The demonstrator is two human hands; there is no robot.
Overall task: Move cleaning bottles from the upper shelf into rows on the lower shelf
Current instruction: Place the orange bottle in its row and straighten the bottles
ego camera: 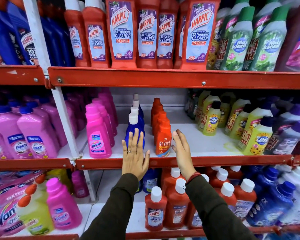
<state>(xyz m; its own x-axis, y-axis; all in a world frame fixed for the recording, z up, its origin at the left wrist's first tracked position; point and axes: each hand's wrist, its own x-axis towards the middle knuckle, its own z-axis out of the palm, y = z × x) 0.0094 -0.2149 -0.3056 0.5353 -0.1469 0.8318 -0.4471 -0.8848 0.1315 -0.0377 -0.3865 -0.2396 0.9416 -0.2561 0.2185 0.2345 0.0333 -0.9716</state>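
- Hands first: the left hand [134, 154] is flat and open, fingers spread, palm laid against the front blue bottle [135, 131] on the middle shelf [215, 161]. It's holding nothing, just pressing or steadying.
- The right hand [181, 150] is open too, fingers straight and together, edge-on just right of the front orange Revive bottle [163, 138]. Can't tell if it's actually touching; nothing is gripped.
- So there are 2 rows running front to back on that middle shelf: blue ones with white caps, about 4 deep, and orange ones just right of them, about 5 deep. Bare white shelf sits to the right of the orange row, before the yellow Max Kleen bottles [210, 121].
- Pink Vanish bottles [98, 134] fill the spot left of the blue row.
- My read: this is the tidy-up step, squaring the 2 rows so they sit straight, not a carry.
- The red Harpic bathroom cleaner bottles [122, 32] are on the top shelf, right above, far fuller than the gap below.
- Next move probably means lifting 1 hand up there, closing it around a bottle body, and bringing it down into that free space without knocking the tall skinny rows over. They look tippy.
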